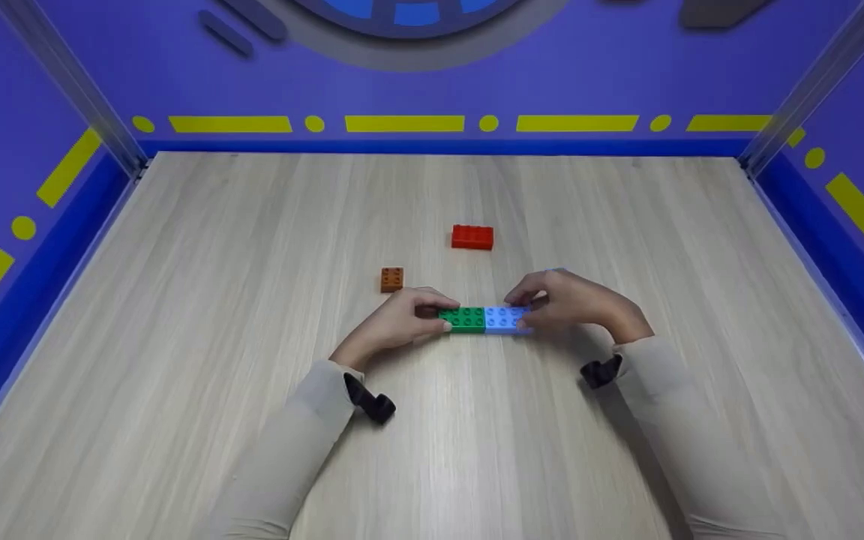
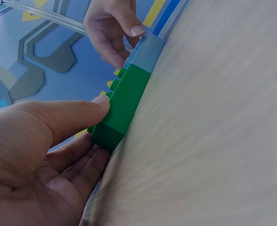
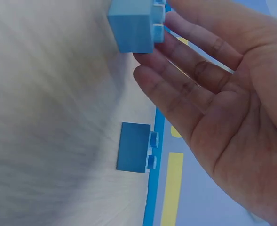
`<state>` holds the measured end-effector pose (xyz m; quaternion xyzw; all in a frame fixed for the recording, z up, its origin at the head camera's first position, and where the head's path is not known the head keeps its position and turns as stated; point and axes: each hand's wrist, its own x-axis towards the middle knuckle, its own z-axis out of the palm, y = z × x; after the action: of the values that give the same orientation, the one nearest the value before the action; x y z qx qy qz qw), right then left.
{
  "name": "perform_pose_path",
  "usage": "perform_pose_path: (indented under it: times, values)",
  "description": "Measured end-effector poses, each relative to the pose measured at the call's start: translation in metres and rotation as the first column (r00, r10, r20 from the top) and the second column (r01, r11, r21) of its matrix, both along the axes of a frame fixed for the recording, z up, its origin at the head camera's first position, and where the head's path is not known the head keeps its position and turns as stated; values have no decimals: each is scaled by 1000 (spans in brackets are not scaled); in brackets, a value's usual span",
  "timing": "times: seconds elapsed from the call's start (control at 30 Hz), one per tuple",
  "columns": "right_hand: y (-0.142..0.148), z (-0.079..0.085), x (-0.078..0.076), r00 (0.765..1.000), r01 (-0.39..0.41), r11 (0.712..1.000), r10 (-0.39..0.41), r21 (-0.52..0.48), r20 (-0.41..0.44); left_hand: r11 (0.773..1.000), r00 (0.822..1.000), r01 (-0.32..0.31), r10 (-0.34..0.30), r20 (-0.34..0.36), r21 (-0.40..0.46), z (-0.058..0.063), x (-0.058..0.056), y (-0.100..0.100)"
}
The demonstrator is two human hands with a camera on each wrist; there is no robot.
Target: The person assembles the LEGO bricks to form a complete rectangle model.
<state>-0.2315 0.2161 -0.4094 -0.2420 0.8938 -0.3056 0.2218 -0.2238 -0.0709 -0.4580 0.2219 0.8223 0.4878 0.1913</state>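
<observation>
One green brick [image 1: 467, 319] is pinched by left hand [image 1: 400, 320], blue brick [image 1: 502, 319] by right hand [image 1: 576, 301]; table edge [image 1: 432, 158] far, orange brick [image 1: 392, 280] near.

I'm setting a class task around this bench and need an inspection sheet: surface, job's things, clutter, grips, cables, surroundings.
Surface: pale wood-grained tabletop.
Job's things: green brick and light blue brick, end to end, studs up.
Clutter: nothing seen beyond loose bricks: red brick, brown brick, and a second blue brick, mostly hidden by a hand in the head view.
Grips: left hand pinches the green brick; right hand holds the light blue brick's outer end.
Cables: nothing seen.
Surroundings: purple-blue wall panels with yellow markings.
</observation>
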Motion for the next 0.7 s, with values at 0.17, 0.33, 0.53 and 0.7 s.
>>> perform_pose_path:
  times: [0.17,0.33,0.53,0.7]
  values:
    - [0,4,-4,1000,2,1000,-2,-12,-23,1000,1000,-5,5,-3,-12,0,0,-1]
    - [-2,8,-10,998,14,1000,-15,-17,-54,1000,1000,-4,4,-4,-21,1,0,-1]
    - [-7,13,-20,993,64,998,-65,-18,-99,1000,1000,-9,9,-10,-26,0,0,0]
    - [-11,18,-29,984,73,997,-74,-12,-163,1000,1000,-5,5,4,13,0,-1,1]
